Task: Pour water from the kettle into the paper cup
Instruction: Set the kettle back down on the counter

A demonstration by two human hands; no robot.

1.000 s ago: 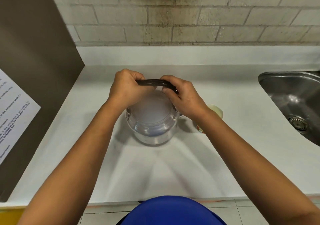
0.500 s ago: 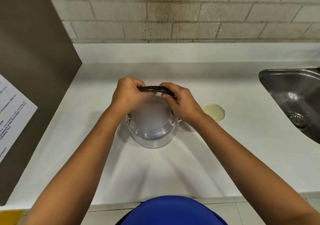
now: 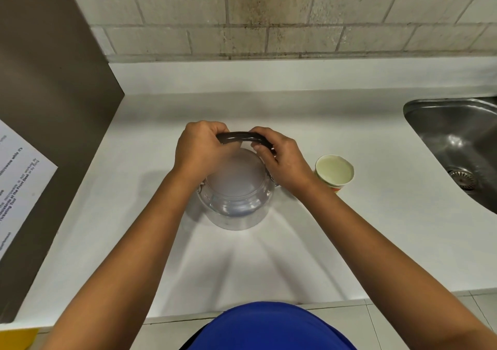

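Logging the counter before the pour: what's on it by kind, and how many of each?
Glass kettle: 1
Paper cup: 1
Hands on the kettle's handle: 2, left hand and right hand
Total: 4

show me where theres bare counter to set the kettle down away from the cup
Bare patches: the near counter between the forearms, the strip from the kettle left to the brown panel, and behind the handle up to the wall. Crowded: right of the kettle, where the right hand, paper cup and sink sit close.
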